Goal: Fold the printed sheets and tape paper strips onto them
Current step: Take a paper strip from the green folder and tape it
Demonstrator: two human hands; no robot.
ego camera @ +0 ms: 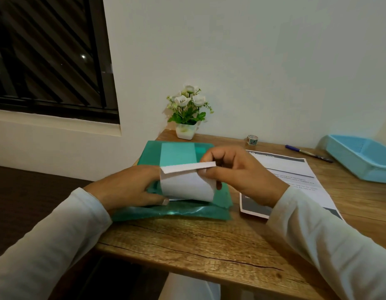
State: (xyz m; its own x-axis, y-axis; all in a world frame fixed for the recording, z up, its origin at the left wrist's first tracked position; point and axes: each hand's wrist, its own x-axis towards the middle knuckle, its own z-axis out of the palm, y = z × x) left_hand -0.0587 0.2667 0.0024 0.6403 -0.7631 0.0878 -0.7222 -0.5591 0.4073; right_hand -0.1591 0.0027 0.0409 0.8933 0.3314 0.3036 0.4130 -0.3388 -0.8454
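Both hands are on the paper: left hand [131,187] grips the left edge of the folded white sheet [187,185], thumb along its lower edge, while right hand [237,176] pinches the turned-over top flap, fingers curled. That sheet is held just above a green folder [177,151] at the left edge of the wooden desk [187,241], which stands against a pale wall [252,61] beside a dark barred window [49,57]. Another printed sheet [293,169] lies flat right of the folder, its header too blurred to read. Along the back edge sit potted flowers [187,111], a tape roll [252,140], a pen [306,153], and at the right edge a blue tray [360,161]
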